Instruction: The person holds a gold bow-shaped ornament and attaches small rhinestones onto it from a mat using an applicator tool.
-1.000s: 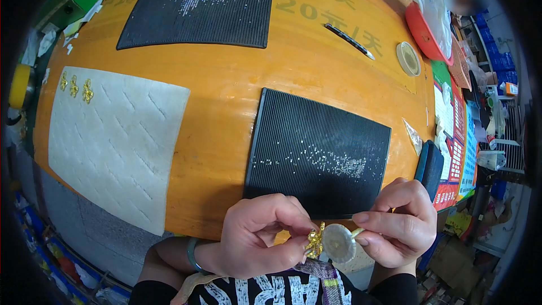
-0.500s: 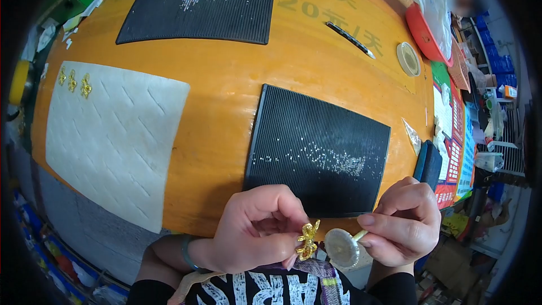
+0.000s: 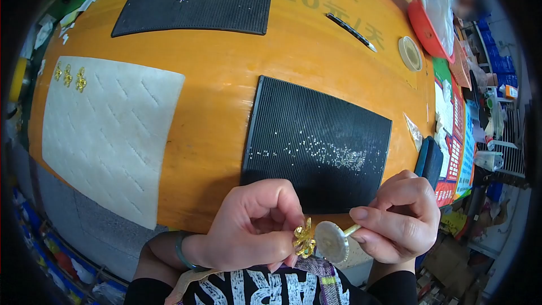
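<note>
My left hand (image 3: 254, 229) pinches a gold flower-shaped piece (image 3: 304, 238) between thumb and fingers. Close beside it, a round pale disc (image 3: 332, 242) with a beaded-looking rim faces the flower. The disc sits on a thin yellowish stick (image 3: 351, 230), which my right hand (image 3: 402, 220) grips between thumb and fingertips. Just beyond both hands lies a black ridged mat (image 3: 316, 113) with many tiny shiny stones (image 3: 350, 158) scattered on it. Whether the disc touches the flower is hard to tell.
A white slitted sheet (image 3: 107, 135) at left carries gold flower pieces (image 3: 81, 79). Another ridged mat (image 3: 237, 11) with stones lies at the back. A dark pen (image 3: 351, 32), a round dish (image 3: 410, 53), a red basin (image 3: 426, 31) and a dark case (image 3: 429, 162) are on the right.
The gold flower has turned in my left hand, its petals now facing the disc more. The disc has tilted and moved slightly left, nearer the flower. The table view has shifted slightly upward.
</note>
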`<action>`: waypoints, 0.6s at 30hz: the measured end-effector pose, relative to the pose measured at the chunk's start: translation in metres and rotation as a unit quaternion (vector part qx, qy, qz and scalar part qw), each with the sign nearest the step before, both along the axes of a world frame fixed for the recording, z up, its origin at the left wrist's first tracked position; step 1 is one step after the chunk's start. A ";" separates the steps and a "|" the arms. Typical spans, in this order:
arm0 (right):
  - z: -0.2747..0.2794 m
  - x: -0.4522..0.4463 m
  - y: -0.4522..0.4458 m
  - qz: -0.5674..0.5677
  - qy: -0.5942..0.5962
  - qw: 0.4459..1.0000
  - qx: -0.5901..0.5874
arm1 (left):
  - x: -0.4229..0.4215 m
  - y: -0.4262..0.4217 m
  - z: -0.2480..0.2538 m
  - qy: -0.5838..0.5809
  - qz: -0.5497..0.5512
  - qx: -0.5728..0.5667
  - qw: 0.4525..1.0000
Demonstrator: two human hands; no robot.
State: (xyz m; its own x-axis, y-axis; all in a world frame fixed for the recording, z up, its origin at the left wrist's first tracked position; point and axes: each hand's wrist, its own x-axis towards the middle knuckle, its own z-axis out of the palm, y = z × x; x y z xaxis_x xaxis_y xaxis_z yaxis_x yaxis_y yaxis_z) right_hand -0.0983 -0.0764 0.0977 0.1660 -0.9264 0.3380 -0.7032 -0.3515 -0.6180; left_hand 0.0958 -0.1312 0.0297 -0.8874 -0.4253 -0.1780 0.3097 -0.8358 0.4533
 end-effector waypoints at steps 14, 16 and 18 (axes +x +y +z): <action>0.009 -0.013 -0.007 0.056 -0.006 0.998 0.014 | 0.005 -0.006 0.004 0.019 -0.105 0.074 0.992; 0.005 -0.011 -0.004 0.061 -0.015 0.998 0.005 | 0.007 -0.010 0.008 -0.024 -0.151 0.092 0.984; 0.002 -0.009 -0.002 0.063 -0.027 0.998 -0.015 | 0.007 -0.011 0.007 -0.023 -0.149 0.115 0.982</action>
